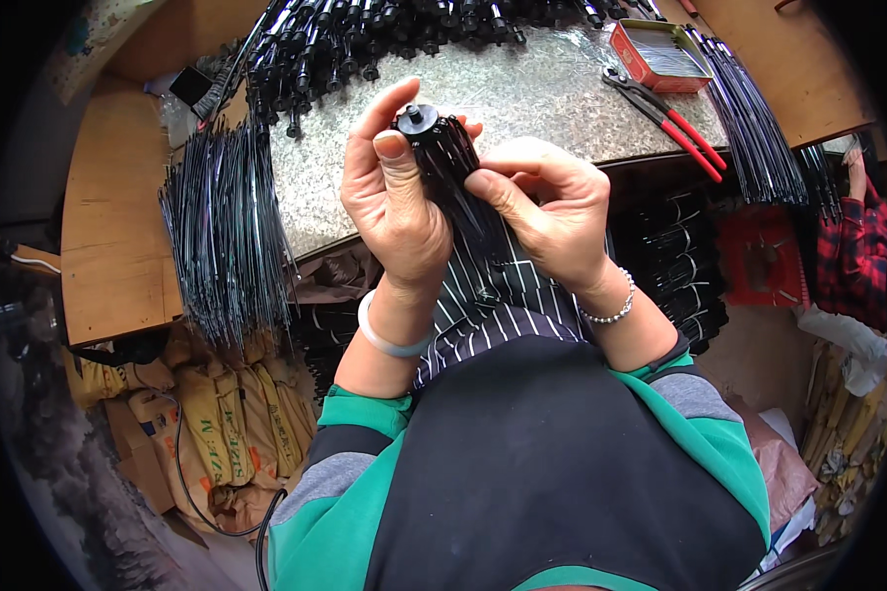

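Observation:
Upright over the table's near edge stands a folded black umbrella frame (453,182), a bundle of thin dark ribs under a round black hub (417,119) with a short peg on top. My left hand (396,192) is closed round its upper part, thumb in front and fingers behind. On the frame's right side my right hand (547,197) pinches with thumb and forefinger at the ribs; the exact bit between the fingertips is too small to make out. The lower ends of the ribs blur against my striped apron.
Black umbrella shafts (365,44) are heaped at the table's back. Loose ribs overhang at left (222,236) and right (754,123). Red-handled pliers (668,123) lie beside a red tin (660,57) of thin metal pieces. Another person's plaid sleeve (857,251) shows at far right.

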Action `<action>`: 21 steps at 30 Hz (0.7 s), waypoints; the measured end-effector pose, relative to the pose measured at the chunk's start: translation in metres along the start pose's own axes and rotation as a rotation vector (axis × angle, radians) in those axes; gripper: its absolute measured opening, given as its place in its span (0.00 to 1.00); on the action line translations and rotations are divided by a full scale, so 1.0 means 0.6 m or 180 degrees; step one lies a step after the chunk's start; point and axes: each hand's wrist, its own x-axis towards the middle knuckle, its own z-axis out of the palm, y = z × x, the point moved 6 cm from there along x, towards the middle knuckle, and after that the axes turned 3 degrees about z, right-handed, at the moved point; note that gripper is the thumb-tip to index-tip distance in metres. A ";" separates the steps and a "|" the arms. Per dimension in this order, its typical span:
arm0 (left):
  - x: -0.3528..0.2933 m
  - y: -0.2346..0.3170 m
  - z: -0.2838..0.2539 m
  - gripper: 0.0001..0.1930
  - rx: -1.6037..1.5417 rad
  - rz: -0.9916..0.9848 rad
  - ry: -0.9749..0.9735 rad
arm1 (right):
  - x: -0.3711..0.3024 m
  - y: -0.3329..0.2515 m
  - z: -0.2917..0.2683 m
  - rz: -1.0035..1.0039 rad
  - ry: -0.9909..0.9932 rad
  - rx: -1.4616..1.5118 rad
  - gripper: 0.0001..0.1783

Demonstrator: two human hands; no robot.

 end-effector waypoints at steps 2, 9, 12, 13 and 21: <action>0.000 -0.002 0.002 0.21 -0.0236 -0.0066 0.0025 | 0.004 0.008 -0.005 -0.0149 0.0037 0.0155 0.05; -0.007 -0.002 -0.004 0.20 -0.0198 -0.0033 -0.0101 | 0.000 0.008 -0.002 -0.0121 0.0023 0.0091 0.03; -0.010 -0.002 -0.005 0.19 -0.0029 0.0086 -0.0251 | 0.001 0.008 -0.002 0.0007 -0.0154 0.0144 0.03; -0.011 -0.004 -0.007 0.19 -0.0057 0.0078 -0.0230 | 0.003 0.009 -0.001 0.0134 -0.0228 0.0339 0.03; -0.015 -0.004 -0.005 0.20 -0.0165 0.0103 0.0116 | -0.002 -0.011 0.005 -0.0800 0.0029 -0.0936 0.02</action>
